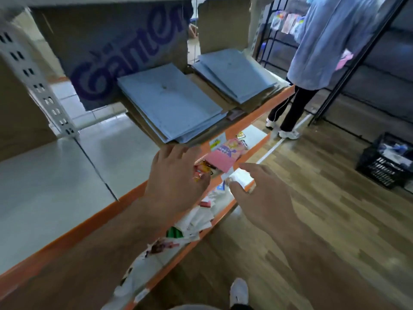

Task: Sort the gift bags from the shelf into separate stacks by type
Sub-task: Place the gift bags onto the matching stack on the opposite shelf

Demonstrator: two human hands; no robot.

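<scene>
Two stacks of flat light-blue gift bags lie on brown bags on the upper shelf: a near stack (169, 104) and a far stack (234, 74). My left hand (176, 177) hovers open just below the near stack's front edge, fingers loosely spread, holding nothing. My right hand (261, 193) reaches open toward the lower shelf, its fingers near a white item (242, 176). A pink gift bag (225, 155) lies on the lower shelf between my hands, beside small colourful packets (202, 170).
The white shelf (55, 180) has an orange front edge, and a cardboard box with purple lettering (116, 52) stands behind the stacks. Several white and patterned bags (194, 222) fill the lower shelf. A person in a light-blue shirt (330, 41) stands at right. A black crate (388, 162) sits on the wooden floor.
</scene>
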